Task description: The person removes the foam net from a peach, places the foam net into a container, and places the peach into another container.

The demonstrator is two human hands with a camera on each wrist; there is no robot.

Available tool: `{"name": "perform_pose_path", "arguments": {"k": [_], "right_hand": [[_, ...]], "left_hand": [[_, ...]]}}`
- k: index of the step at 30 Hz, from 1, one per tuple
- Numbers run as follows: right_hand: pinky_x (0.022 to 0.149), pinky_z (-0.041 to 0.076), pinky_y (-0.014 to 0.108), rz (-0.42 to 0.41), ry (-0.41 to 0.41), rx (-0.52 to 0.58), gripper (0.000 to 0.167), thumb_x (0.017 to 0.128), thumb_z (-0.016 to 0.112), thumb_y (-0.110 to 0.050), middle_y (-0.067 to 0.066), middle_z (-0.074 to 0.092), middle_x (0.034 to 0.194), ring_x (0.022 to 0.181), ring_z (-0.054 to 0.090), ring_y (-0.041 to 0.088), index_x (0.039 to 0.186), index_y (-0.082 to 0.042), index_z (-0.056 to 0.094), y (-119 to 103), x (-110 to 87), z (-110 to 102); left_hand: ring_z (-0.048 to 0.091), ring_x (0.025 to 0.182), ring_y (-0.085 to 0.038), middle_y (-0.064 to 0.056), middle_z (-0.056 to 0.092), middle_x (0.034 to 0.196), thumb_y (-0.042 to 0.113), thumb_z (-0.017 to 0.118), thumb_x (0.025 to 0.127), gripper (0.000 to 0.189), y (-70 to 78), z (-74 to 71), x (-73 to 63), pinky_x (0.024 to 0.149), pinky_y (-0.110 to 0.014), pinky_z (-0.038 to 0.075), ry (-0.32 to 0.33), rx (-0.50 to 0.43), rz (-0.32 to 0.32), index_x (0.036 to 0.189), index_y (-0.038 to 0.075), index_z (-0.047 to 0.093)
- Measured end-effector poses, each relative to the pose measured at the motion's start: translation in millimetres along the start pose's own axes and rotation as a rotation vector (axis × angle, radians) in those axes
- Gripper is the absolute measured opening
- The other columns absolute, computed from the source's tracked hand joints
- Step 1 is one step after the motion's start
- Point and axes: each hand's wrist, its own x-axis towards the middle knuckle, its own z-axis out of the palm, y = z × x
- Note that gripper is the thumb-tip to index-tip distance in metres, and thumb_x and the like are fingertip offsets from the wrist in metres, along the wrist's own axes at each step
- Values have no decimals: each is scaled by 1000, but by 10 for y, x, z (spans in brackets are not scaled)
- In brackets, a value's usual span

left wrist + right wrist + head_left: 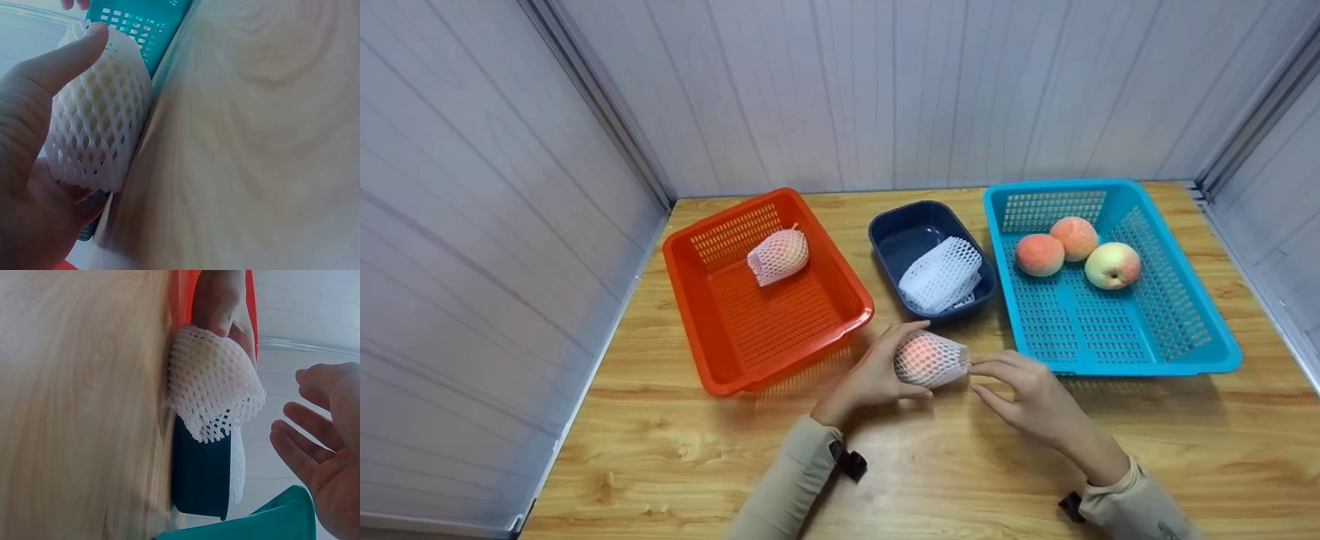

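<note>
A peach in a white foam net (928, 360) lies on the table, the loose end of its net pointing right. My left hand (877, 367) grips it from the left, with the thumb on the near side and the fingers on the far side. The left wrist view shows the thumb over the netted peach (95, 118). Close to the net's loose end is my right hand (1027, 394). In the right wrist view the right hand (332, 439) is apart from the net, its fingers relaxed with nothing between them.
An orange basket (720, 375) at left holds one netted peach (780, 256). Spare foam nets (941, 276) lie in a dark blue tub (896, 232) behind the hands. Three bare peaches (1113, 265) sit in a blue basket (1125, 367) at right. Panel walls (840, 90) enclose the table.
</note>
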Motion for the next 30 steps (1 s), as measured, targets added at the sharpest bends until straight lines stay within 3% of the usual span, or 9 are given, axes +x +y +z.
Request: {"name": "perform_pose_path", "arguments": {"k": [7, 14, 23, 30], "right_hand": [[81, 49, 22, -7, 5, 11, 32, 70, 81, 3, 4, 69, 98, 88, 64, 19, 100, -6, 72, -9, -96, 42], [79, 49, 25, -16, 26, 8, 32, 70, 81, 4, 2, 69, 97, 88, 64, 19, 99, -6, 72, 10, -32, 33], [79, 48, 20, 23, 59, 2, 34, 68, 80, 8, 3, 70, 96, 86, 64, 19, 98, -5, 73, -25, 36, -18], [84, 48, 18, 96, 32, 83, 28, 76, 78, 6, 0, 71, 99, 91, 66, 17, 99, -10, 75, -66, 77, -44]], "left_hand": [[49, 117, -10, 6, 51, 131, 24, 93, 62, 87, -45, 112, -51, 101, -31, 39, -6, 28, -22, 136, 20, 46], [50, 114, -9, 5, 53, 127, 20, 93, 60, 86, -29, 77, -16, 99, -29, 40, 21, 34, -4, 132, 19, 48], [51, 113, -11, 4, 54, 125, 28, 93, 62, 85, 166, -53, -43, 98, -29, 42, 27, 50, 84, 133, 17, 48], [50, 115, -10, 3, 53, 129, 29, 91, 65, 84, 349, -132, -81, 99, -29, 42, 20, 49, 103, 135, 15, 47]]}}
